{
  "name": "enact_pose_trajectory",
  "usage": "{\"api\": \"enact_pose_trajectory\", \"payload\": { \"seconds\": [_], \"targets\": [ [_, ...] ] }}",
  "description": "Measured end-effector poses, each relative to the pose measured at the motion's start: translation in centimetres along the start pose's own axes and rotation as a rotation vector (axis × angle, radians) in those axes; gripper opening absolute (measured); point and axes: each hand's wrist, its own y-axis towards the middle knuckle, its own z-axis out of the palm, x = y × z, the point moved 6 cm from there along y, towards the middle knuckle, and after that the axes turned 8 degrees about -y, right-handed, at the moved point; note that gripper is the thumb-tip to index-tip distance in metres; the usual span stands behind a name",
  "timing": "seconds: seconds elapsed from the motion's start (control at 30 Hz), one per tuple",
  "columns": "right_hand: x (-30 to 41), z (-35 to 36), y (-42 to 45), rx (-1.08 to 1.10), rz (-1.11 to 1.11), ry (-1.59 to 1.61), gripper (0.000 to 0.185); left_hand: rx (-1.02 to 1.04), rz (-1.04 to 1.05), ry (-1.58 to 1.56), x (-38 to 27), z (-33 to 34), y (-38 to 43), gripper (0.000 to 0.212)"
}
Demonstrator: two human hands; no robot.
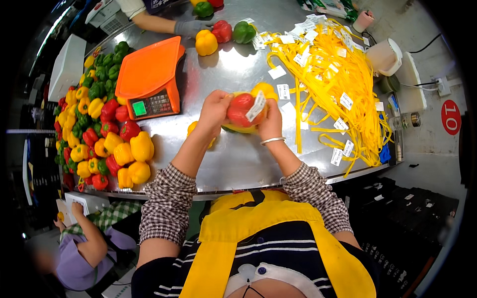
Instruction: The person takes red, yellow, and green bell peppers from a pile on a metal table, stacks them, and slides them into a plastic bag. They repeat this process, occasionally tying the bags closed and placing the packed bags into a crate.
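Above the steel table, my left hand (pixel 215 111) and my right hand (pixel 271 121) grip a red bell pepper (pixel 240 110) from its two sides. Yellow strap shows along the pepper's edges, and a white printed label (pixel 256 107) lies across its front. Just beyond my right fingers is a yellow bell pepper (pixel 264 90); I cannot tell whether it is held too. A bit of green shows beneath the red pepper, mostly hidden. Beside my left wrist sits another yellow pepper (pixel 192 127), partly covered by the forearm.
An orange weighing scale (pixel 147 70) stands left, beside a heap of mixed peppers (pixel 89 126). Labelled yellow straps (pixel 328 82) pile up on the right. A co-worker's gloved hand (pixel 192 28) is near a yellow, a red and a green pepper (pixel 244 32). Another person (pixel 84 249) sits lower left.
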Motion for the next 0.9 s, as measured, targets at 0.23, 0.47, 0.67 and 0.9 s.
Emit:
{"api": "enact_pose_trajectory", "payload": {
  "seconds": [0.23, 0.47, 0.67, 0.9],
  "targets": [
    [-0.4, -4.2, 5.4, -0.135, 0.113, -0.139, 0.015, 0.102, -0.124, 0.095, 0.3, 5.6, 6.6, 0.017],
    [-6.0, -3.0, 6.6, -0.066, 0.186, -0.022, 0.015, 0.354, -0.413, -0.159, 5.7, 3.4, 11.8, 0.011],
    [-7.6, -1.5, 5.1, -0.005, 0.598, 0.479, 0.020, -0.010, -0.227, 0.243, 7.0, 3.4, 11.6, 0.012],
    [-5.7, -0.7, 5.6, 0.000, 0.295, 0.255, 0.024, -0.159, 0.022, 0.252, 6.7, 1.8, 12.1, 0.019]
  ]
}}
